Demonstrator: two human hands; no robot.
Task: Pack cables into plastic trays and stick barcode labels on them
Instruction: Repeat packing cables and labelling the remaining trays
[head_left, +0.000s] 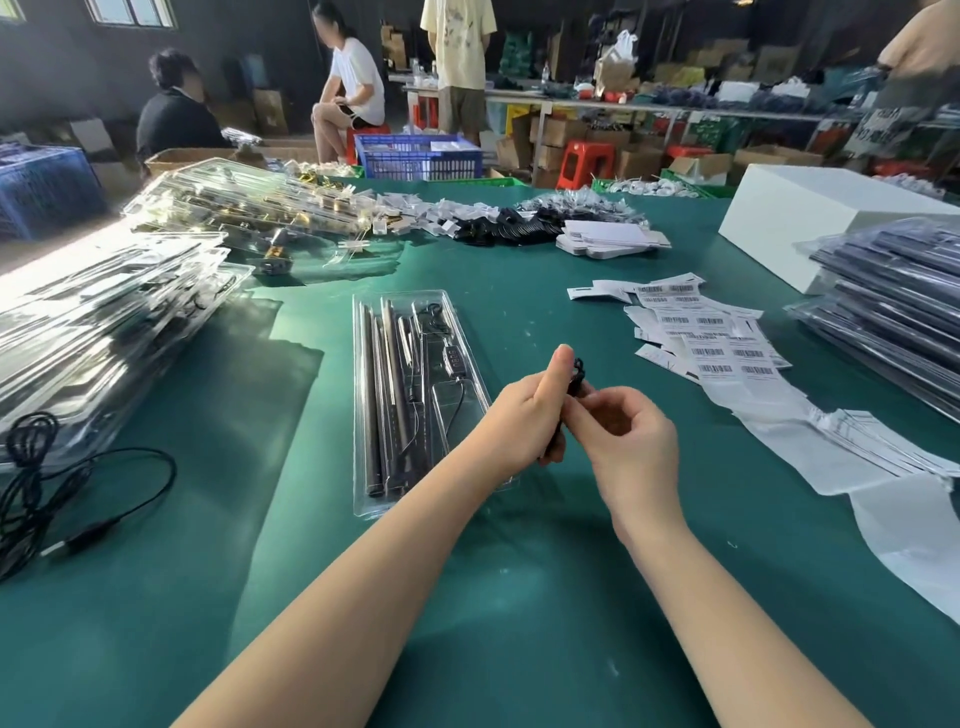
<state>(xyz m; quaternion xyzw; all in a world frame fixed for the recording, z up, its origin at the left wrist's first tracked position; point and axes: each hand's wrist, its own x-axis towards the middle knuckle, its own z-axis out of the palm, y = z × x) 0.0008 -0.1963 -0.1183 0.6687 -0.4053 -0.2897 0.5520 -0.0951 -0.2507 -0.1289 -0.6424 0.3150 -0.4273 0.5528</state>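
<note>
A loose black cable (78, 499) lies at the left edge of the green worktop (519, 623), a clear plastic tray (410, 395) sits in the middle, and just right of it the left hand (524, 415) and right hand (628, 441) both pinch a small black cable bundle (576, 376), with barcode labels (727, 353) near the right edge.

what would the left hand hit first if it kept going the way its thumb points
Probably nothing near: the left hand, gripping a small black cable bundle, points up and away over bare green mat. Farther along lies the flat white cartons stack, though depth is unclear.
</note>
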